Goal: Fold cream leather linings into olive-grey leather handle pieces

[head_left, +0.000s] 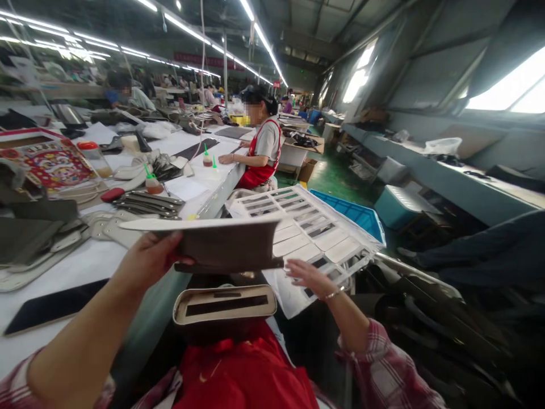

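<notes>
My left hand [149, 258] is closed on the left end of a dark brown bag flap [227, 244], with the thumb on top. The flap is held up level in front of me, and its pale upper edge faces me. Close to the flap's right corner, my right hand [309, 277] has its fingers stretched out and grips nothing that shows. Below the flap, an open bag body [225, 304] with a cream rim and slotted top rests by my red apron [247, 375]. Whether the flap joins the bag body cannot be made out.
On the left, a white-covered table [170, 199] carries a phone [55, 305], stacked leather pieces [147, 203], glue bottles [152, 183] and a red patterned box [46, 162]. A rack of pale panels [306, 224] and a blue crate [351, 213] stand right. A co-worker [264, 142] sits ahead.
</notes>
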Demonstrator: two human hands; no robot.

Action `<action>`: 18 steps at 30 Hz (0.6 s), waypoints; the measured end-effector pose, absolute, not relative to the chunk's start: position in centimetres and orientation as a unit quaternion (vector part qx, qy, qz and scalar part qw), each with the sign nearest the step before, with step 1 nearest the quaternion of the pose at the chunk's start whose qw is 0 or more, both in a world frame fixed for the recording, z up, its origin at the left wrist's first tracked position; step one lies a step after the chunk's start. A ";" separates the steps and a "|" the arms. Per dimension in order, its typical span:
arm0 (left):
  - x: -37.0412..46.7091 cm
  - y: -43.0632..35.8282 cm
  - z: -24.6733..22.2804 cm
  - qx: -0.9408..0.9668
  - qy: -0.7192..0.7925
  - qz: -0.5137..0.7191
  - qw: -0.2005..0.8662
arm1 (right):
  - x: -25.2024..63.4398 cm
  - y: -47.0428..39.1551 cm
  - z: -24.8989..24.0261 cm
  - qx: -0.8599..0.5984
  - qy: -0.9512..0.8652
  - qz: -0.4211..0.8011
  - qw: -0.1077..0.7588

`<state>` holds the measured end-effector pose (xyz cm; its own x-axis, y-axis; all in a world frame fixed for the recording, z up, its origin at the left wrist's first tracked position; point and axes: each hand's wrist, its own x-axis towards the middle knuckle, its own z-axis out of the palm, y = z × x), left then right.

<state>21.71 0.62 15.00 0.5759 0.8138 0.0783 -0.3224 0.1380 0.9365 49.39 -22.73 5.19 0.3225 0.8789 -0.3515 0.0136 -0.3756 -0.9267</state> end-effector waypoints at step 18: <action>21.8 -4.2 13.6 0.745 0.252 0.138 0.602 | 43.1 -19.2 17.0 -0.591 -0.760 0.190 0.192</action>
<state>21.85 -4.15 13.57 0.8348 0.5417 -0.0981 0.2096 -0.1480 0.9665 43.08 -19.15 17.05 -0.2277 0.9714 0.0668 0.8258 0.2290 -0.5153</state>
